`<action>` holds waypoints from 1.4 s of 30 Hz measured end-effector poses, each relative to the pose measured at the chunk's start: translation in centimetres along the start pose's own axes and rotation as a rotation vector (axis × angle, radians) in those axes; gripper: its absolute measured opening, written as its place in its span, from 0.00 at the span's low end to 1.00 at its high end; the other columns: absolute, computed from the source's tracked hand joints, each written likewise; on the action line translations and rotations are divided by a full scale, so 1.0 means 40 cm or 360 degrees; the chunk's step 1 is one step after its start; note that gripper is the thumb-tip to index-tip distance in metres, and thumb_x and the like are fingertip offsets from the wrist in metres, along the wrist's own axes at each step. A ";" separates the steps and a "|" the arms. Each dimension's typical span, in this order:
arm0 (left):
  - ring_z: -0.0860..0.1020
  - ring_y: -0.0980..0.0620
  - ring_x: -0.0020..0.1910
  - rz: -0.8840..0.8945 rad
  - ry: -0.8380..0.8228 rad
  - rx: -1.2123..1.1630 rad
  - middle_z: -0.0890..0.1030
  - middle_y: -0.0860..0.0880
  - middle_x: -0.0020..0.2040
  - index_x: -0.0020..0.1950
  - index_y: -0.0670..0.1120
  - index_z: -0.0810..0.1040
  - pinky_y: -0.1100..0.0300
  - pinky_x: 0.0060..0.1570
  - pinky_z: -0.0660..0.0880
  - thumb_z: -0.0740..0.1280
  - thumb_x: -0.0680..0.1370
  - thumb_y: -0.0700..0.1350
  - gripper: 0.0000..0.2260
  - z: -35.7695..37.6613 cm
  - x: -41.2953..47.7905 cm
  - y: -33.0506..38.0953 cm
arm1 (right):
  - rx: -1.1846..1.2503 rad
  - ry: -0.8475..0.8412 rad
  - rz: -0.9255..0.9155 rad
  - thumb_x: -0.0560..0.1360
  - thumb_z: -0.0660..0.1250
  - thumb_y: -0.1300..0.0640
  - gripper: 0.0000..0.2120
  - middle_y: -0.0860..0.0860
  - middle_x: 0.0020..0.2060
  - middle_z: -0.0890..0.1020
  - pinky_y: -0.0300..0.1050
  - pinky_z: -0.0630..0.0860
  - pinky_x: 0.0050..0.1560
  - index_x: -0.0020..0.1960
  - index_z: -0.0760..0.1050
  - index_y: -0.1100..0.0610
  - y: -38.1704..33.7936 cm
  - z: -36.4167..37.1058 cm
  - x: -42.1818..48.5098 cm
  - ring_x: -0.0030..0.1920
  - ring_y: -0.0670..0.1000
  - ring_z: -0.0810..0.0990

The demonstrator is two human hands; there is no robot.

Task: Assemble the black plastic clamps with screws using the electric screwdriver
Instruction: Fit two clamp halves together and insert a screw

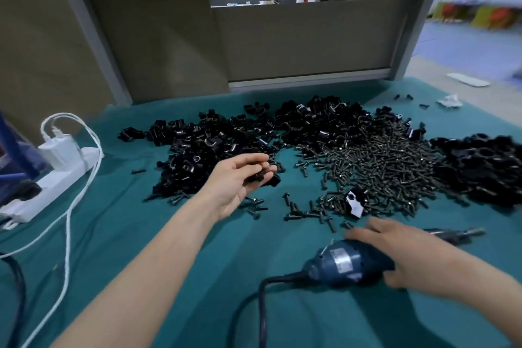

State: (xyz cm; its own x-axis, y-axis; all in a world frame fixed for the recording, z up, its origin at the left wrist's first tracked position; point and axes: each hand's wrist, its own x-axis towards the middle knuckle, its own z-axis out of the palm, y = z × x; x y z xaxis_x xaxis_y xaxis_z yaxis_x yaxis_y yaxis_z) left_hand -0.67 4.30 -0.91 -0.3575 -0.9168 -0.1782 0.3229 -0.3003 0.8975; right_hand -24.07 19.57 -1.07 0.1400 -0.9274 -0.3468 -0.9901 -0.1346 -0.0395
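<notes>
with clamp pieces (258, 177) pinched in the left hand (233, 181) at eleven o'clock, the electric screwdriver (343, 261) is best gripped squarely by the right hand (401, 254), whose closure cannot be told.

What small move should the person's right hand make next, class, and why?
Probably close round the blue electric screwdriver and lift it toward the left hand: the right hand lies over it, fingers straight, and the left holds a small black plastic clamp ready.
</notes>
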 end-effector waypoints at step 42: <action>0.83 0.41 0.52 -0.0372 0.0079 -0.0872 0.80 0.31 0.57 0.58 0.35 0.77 0.53 0.44 0.83 0.56 0.83 0.38 0.12 0.032 0.006 -0.086 | 0.0307 0.0802 0.0465 0.76 0.66 0.65 0.13 0.56 0.55 0.81 0.49 0.72 0.61 0.59 0.79 0.57 0.241 -0.179 0.516 0.58 0.58 0.76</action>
State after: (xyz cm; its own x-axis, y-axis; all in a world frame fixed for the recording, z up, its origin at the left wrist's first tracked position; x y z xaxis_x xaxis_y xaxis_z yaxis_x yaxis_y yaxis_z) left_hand -2.98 5.45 -3.51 -0.4366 -0.8172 -0.3764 0.6504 -0.5757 0.4956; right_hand -30.66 -3.37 -1.91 -0.1970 -0.9737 0.1148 -0.9655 0.1723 -0.1950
